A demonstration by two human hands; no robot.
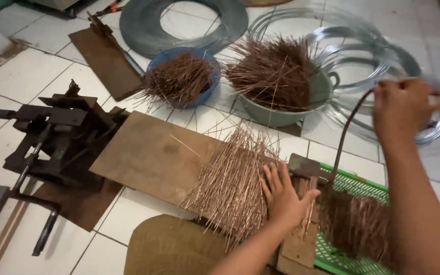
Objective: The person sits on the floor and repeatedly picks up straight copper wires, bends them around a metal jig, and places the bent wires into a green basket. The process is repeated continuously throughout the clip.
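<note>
Left hand (pixel 281 196): flat, fingers spread, pressing on fanned pile of thin copper-coloured rods (pixel 232 183); nothing gripped.
Rod pile: on brown board (pixel 154 155) lying on tiled floor (pixel 26 76), just left of green mesh basket (pixel 355 186).
Right hand (pixel 403 107): raised, motion-blurred, closed around top of dark curved strip (pixel 345 135) rising from basket.
Left of board: dark metal lever press (pixel 52 137).
Beyond: blue bowl (pixel 182 76) and green basin (pixel 281 109), both full of rods.
Farthest: wire coils (pixel 184 23).
</note>
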